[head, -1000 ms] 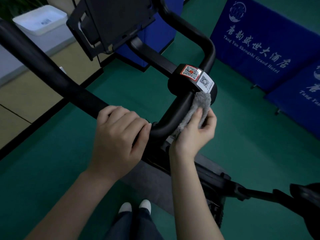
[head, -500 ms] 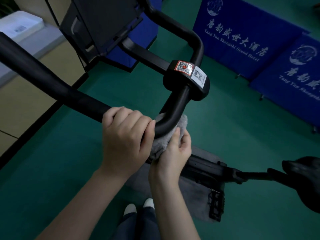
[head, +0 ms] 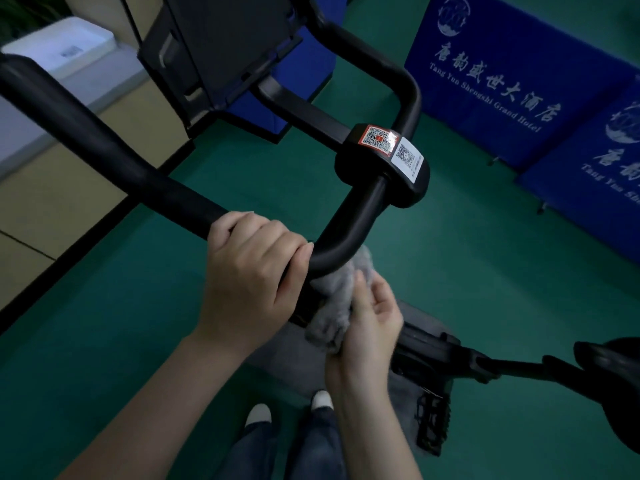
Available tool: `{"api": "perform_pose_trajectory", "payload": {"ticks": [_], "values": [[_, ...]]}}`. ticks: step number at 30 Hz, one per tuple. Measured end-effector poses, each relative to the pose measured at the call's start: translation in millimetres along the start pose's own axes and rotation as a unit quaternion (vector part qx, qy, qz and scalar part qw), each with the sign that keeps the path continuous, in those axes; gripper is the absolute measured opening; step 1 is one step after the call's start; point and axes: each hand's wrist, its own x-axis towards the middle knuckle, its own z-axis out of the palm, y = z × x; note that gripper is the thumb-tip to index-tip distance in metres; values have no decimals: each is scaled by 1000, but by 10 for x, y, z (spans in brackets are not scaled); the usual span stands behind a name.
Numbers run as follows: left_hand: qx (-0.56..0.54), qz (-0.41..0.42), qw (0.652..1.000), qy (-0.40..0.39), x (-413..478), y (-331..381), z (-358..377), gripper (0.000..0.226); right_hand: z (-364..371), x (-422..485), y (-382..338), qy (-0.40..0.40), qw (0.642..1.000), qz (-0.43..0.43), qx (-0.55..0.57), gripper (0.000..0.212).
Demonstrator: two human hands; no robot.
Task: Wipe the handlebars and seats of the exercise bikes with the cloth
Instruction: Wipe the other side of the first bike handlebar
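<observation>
Since one second ago, my right grip (head: 370, 327) has slid the fluffy grey cloth (head: 330, 306) down from the black clamp with QR stickers (head: 384, 168) to under the bend of the black tubular handlebar (head: 114, 157). It holds the cloth bunched there. My left grip (head: 249, 271) stays clenched round the bar, whose long tube runs up-left.

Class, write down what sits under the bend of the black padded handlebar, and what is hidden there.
A fluffy grey cloth, held by the right hand against the underside of the black padded handlebar. The bar surface beneath the cloth is covered.
</observation>
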Motion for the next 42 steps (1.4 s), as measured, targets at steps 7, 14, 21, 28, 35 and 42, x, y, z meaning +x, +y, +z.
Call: {"api": "perform_pose_trajectory", "payload": {"ticks": [7, 14, 21, 28, 35, 42], "values": [[17, -42, 999, 3, 28, 69, 7, 33, -117, 111, -259, -41, 968, -164, -186, 11], [-13, -72, 997, -13, 61, 120, -42, 30, 156, 831, -931, -198, 787, -437, -387, 12], [-21, -100, 993, -54, 88, 164, -129, 31, 577, 1121, -1262, -435, 553, -469, -534, 21], [-18, -125, 987, -100, 112, 204, -185, 32, 739, 994, -1228, -490, 448, -382, -643, 11], [-9, -129, 984, -125, 157, 256, -264, 32, 806, 813, -1220, -537, 437, -304, -654, 13], [1, -134, 985, -113, 171, 304, -352, 32, 407, 856, -1333, -488, 705, -241, -454, 13]]}}
